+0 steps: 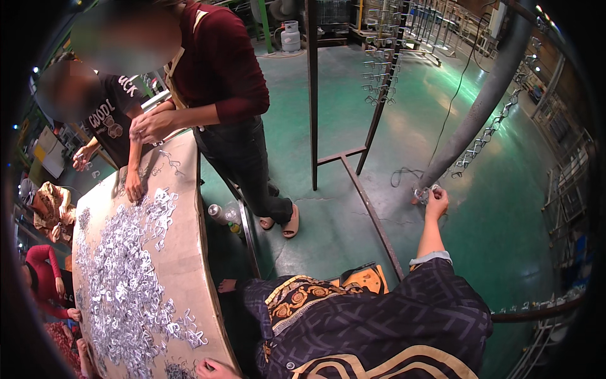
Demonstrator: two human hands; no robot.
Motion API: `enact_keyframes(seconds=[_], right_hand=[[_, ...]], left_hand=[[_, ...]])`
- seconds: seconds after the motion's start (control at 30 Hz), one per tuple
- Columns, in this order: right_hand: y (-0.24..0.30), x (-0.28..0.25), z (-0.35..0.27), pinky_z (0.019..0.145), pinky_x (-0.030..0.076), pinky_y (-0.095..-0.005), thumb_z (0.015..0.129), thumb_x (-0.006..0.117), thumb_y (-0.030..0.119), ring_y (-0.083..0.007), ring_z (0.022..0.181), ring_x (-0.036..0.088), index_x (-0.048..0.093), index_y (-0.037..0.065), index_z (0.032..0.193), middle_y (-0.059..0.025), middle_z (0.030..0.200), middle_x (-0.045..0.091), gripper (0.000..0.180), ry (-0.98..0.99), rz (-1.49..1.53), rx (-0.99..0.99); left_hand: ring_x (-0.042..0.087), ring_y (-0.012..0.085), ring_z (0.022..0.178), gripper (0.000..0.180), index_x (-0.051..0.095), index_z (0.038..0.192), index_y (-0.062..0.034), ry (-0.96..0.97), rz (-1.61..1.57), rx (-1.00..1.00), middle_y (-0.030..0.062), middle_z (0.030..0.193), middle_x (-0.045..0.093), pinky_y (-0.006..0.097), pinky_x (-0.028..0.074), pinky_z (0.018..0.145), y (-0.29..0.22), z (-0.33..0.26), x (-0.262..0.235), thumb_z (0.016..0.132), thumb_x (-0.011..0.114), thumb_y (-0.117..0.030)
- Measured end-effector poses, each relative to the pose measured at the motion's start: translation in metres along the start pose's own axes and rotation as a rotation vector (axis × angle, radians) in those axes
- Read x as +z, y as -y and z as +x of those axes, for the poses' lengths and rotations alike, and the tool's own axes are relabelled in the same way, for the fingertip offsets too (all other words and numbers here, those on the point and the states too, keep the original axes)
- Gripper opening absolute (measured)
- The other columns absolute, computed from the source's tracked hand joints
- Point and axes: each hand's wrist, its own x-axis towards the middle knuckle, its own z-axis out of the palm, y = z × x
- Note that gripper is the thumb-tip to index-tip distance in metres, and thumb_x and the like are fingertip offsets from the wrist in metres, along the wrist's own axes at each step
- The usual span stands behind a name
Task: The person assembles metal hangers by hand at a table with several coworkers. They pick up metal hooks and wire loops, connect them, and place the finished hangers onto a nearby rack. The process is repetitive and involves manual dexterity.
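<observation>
— Where's the right hand (435,203)?

— Stretched out over the green floor (505,208), fingers pinched around a small metal clip (421,193) right up against the grey pole (480,107), where a string of hanging clips (486,136) runs along it.

— And the left hand (214,369)?

— Down at the near edge of the table (189,252), resting on the board. I can't tell whether it grips anything.

— What's on the table?

— A big heap of shiny metal clips (126,271). Two other people stand at the far end; one in a dark red sleeve (233,76) holds both hands together over the table corner.
</observation>
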Motion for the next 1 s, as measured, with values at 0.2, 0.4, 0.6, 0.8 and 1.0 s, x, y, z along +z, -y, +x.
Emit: enact_keyframes(seconds=[0.2, 0.4, 0.6, 0.8, 1.0], right_hand=[[0.012, 0.027, -0.020, 0.060, 0.047, -0.0274, 0.075, 0.078, 0.009, -0.0107, 0.062, 0.058, 0.063, 0.003, 0.082, -0.0019, 0.069, 0.062, 0.018, 0.164, 0.194, -0.107], [0.089, 0.069, -0.073, 0.061, 0.047, -0.0219, 0.080, 0.074, 0.002, -0.0054, 0.065, 0.056, 0.060, 0.001, 0.082, 0.0002, 0.072, 0.061, 0.014, 0.462, 0.475, -0.224], [0.183, 0.080, -0.150, 0.065, 0.046, -0.0213, 0.082, 0.073, 0.002, -0.0064, 0.069, 0.055, 0.059, 0.000, 0.084, 0.0005, 0.075, 0.060, 0.014, 0.755, 0.530, -0.345], [0.255, 0.082, -0.235, 0.071, 0.047, -0.0237, 0.080, 0.073, 0.001, -0.0094, 0.074, 0.058, 0.061, 0.000, 0.085, -0.0018, 0.078, 0.062, 0.014, 1.114, 0.722, -0.410], [0.310, 0.058, -0.329, 0.073, 0.047, -0.0264, 0.075, 0.074, -0.002, -0.0118, 0.076, 0.060, 0.061, -0.001, 0.080, -0.0045, 0.077, 0.065, 0.014, 1.444, 0.845, -0.469]], left_hand=[[0.053, 0.0341, 0.082, 0.007, 0.057, 0.081, 0.0045, 0.049, -0.099, -0.054, 0.0164, 0.083, 0.053, 0.044, 0.043, 0.075, 0.024, -0.007, 0.023, 0.081, 0.058, -0.002], [0.054, 0.0345, 0.089, 0.005, 0.059, 0.082, 0.0023, 0.048, -0.055, -0.094, 0.0162, 0.090, 0.057, 0.044, 0.043, 0.080, 0.019, -0.009, 0.014, 0.080, 0.058, -0.002], [0.055, 0.0342, 0.091, 0.005, 0.060, 0.083, -0.0013, 0.044, -0.072, -0.139, 0.0148, 0.091, 0.059, 0.045, 0.043, 0.082, -0.005, -0.002, 0.005, 0.078, 0.062, -0.004], [0.056, 0.0334, 0.090, 0.005, 0.062, 0.082, -0.0033, 0.032, -0.002, -0.113, 0.0130, 0.091, 0.060, 0.042, 0.044, 0.081, -0.010, -0.001, 0.002, 0.078, 0.064, -0.004], [0.056, 0.0318, 0.088, 0.005, 0.063, 0.082, -0.0032, 0.016, -0.043, -0.164, 0.0116, 0.090, 0.062, 0.041, 0.046, 0.080, -0.021, 0.003, 0.001, 0.078, 0.067, -0.004]])
